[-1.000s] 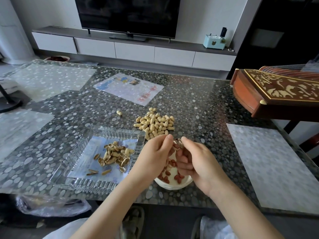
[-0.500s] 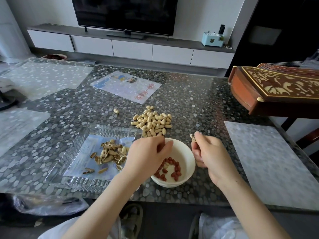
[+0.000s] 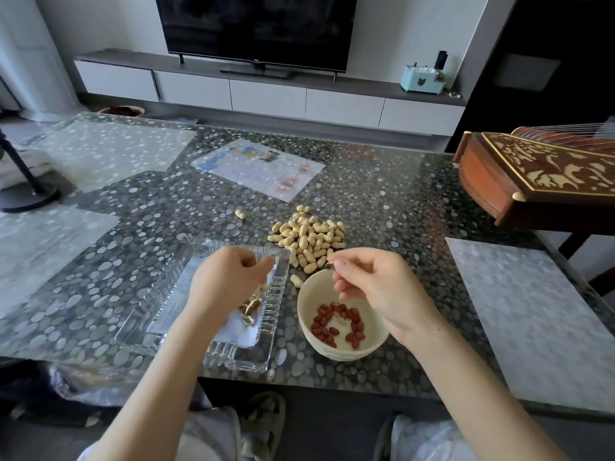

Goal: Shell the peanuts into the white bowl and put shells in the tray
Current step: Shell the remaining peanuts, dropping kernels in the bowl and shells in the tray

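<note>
Holds left hand (image 3: 229, 281) low over the glass tray (image 3: 156, 314), fingers curled down towards the shells (image 3: 251, 307) heaped there; cannot tell if gripping anything. Pinches a shell bit (image 3: 328, 263) between thumb and forefinger of right hand (image 3: 376, 284), above the far rim of the white bowl (image 3: 376, 347), other fingers loosely bent. Shows red kernels (image 3: 336, 324) in a loose ring on the bowl's bottom. Places the bowl just right of the tray, both near the front edge of the pebble-patterned table (image 3: 382, 201). Puts the pile (image 3: 307, 237) of unshelled peanuts just behind tray and bowl, a loose peanut (image 3: 296, 280) between pile and bowl, close to the rim, and a stray peanut (image 3: 239, 213) apart, left of the pile. Farther back, shows a printed sheet (image 3: 259, 168); at right, a carved wooden instrument (image 3: 532, 181).
</note>
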